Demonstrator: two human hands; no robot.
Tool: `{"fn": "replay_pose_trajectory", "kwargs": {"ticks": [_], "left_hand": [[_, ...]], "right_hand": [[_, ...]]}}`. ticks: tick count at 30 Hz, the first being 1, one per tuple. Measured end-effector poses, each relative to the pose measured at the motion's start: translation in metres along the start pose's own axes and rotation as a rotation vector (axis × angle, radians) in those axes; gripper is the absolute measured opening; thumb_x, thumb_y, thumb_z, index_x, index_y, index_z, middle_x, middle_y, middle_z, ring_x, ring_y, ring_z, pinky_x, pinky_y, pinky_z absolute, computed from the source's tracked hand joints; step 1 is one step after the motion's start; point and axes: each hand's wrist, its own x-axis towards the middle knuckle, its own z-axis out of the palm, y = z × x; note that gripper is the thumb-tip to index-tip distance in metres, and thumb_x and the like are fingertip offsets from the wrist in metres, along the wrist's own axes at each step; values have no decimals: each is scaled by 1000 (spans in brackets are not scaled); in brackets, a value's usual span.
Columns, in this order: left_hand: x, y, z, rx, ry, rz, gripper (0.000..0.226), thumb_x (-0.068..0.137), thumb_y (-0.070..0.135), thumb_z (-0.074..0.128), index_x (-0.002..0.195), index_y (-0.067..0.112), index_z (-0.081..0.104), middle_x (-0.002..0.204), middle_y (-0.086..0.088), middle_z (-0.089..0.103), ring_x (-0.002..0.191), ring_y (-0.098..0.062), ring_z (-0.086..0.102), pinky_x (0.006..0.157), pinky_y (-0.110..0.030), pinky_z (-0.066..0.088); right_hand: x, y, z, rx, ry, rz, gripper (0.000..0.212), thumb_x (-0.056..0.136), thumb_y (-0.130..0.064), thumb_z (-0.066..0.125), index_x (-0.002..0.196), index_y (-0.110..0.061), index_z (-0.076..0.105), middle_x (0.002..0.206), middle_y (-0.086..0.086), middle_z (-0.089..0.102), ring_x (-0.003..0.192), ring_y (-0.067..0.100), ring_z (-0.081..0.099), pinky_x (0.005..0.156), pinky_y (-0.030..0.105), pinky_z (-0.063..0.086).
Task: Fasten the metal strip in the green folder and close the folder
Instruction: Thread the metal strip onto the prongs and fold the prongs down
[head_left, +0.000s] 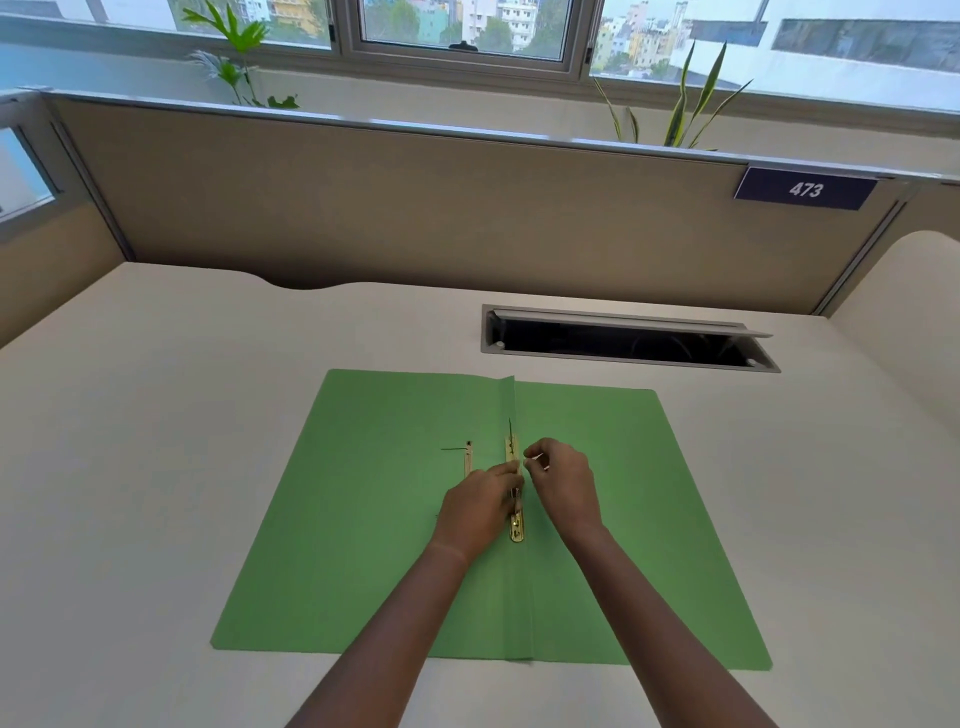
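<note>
The green folder (363, 519) lies open and flat on the desk. A gold metal strip (516, 527) runs along its centre fold, one thin prong standing upright at its far end. My left hand (475, 512) presses its fingertips on the middle of the strip. My right hand (563, 480) hovers just right of the strip with its fingertips pinched near the upper half; what it pinches is too small to tell. A second gold piece (467, 460) with a bent prong lies on the left flap.
The beige desk (156, 467) surrounds the folder. An open cable tray (628, 340) is sunk into the desk behind the folder on the right. A partition wall (415, 208) stands at the back, with plants and windows beyond it.
</note>
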Motion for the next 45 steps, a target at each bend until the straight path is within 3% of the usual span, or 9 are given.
{"fn": "replay_pose_trajectory", "kwargs": {"ticks": [5, 10, 19, 30, 36, 38, 40, 43, 45], "left_hand": [[3, 1, 1, 87, -42, 36, 32, 92, 12, 46, 120, 20, 59, 140, 11, 51, 108, -26, 59, 76, -40, 52], [5, -2, 3, 73, -54, 39, 29, 92, 14, 46, 118, 16, 59, 142, 12, 47, 110, -23, 59, 77, -38, 52], [6, -5, 7, 33, -65, 26, 27, 92, 15, 47, 115, 13, 60, 134, 7, 53, 101, -27, 63, 76, -38, 51], [4, -3, 7, 25, -66, 28, 27, 94, 13, 43, 115, 12, 59, 140, 11, 49, 103, -26, 62, 73, -36, 50], [4, -2, 9, 13, -62, 16, 33, 95, 12, 41, 125, 16, 55, 148, 14, 40, 113, -24, 60, 81, -37, 52], [4, -2, 9, 1, -60, 12, 34, 95, 12, 40, 126, 16, 54, 149, 13, 39, 115, -23, 59, 83, -36, 52], [4, -3, 9, -14, -58, 9, 34, 95, 12, 41, 126, 16, 54, 149, 13, 39, 116, -22, 59, 83, -36, 52], [4, -3, 9, -24, -50, 6, 32, 95, 13, 43, 124, 16, 56, 148, 13, 41, 115, -19, 59, 83, -35, 53], [3, -3, 8, -30, -42, 12, 31, 95, 13, 44, 123, 15, 57, 147, 13, 42, 114, -19, 60, 83, -33, 53]], "right_hand": [[14, -1, 9, -59, -38, -28, 23, 89, -3, 52, 109, -3, 62, 106, 19, 67, 88, 29, 64, 71, 29, 47], [27, -1, 12, -118, -52, -83, 15, 88, -3, 53, 97, -2, 64, 99, 20, 67, 83, 30, 63, 64, 30, 43], [49, -10, 17, -301, -159, -170, 18, 84, -1, 53, 98, -7, 63, 103, 16, 62, 87, 31, 63, 72, 35, 51], [64, -8, 23, -110, -158, 6, 22, 77, 3, 52, 92, -6, 64, 97, 17, 70, 85, 34, 63, 64, 27, 40], [65, 7, 22, 223, -98, 209, 7, 80, 2, 59, 82, -4, 62, 77, 14, 65, 56, 21, 59, 61, 33, 53], [67, 10, 23, 265, -84, 238, 6, 83, 1, 59, 87, -1, 63, 64, 7, 62, 47, 12, 54, 52, 22, 50], [67, 11, 25, 272, -68, 234, 13, 85, -2, 59, 96, 2, 63, 59, 3, 60, 46, 12, 54, 53, 24, 50], [64, 10, 25, 165, -87, 115, 27, 88, -11, 59, 115, -6, 57, 75, 13, 63, 61, 20, 58, 69, 37, 53], [60, 9, 23, 110, -126, 47, 38, 90, -15, 57, 126, -11, 49, 78, 12, 58, 71, 20, 56, 71, 33, 47]]}}
